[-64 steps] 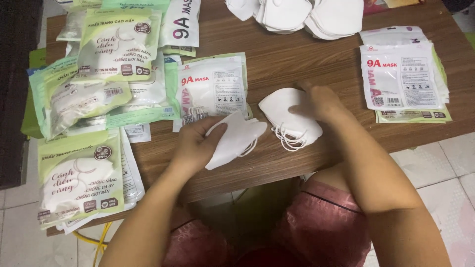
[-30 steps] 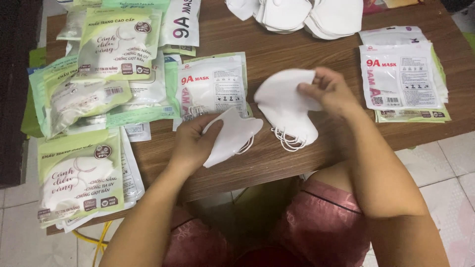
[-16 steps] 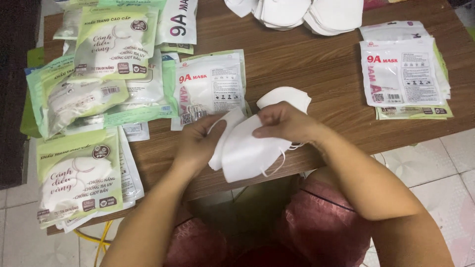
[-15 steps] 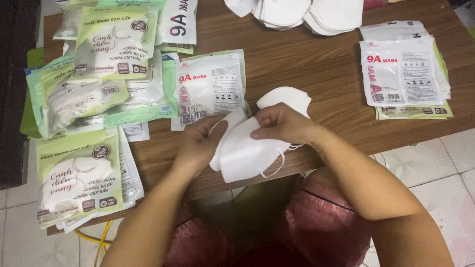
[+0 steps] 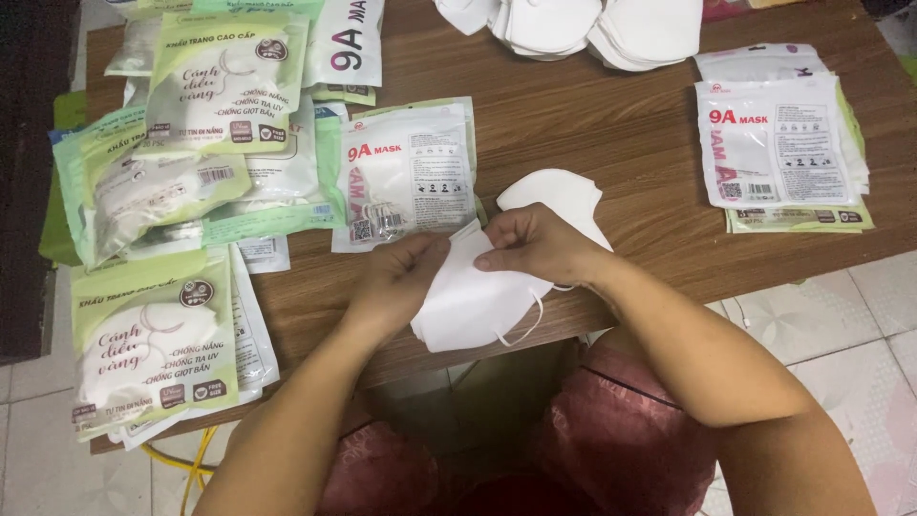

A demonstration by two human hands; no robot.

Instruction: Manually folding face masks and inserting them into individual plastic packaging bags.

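A stack of white masks [image 5: 473, 301] is pinched by the left hand [image 5: 401, 277] and right hand [image 5: 540, 247]; edges are best squared, ear loops tucked

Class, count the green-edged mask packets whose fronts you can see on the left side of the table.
3: top packet at the far left, middle packet below it, near packet overhanging the table edge. More likely lie hidden underneath these.

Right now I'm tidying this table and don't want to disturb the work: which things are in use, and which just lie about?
In use:
left hand
right hand
white masks held by both hands
white mask behind them

Lying about:
green-edged packets
white packet
packets at right
loose mask pile
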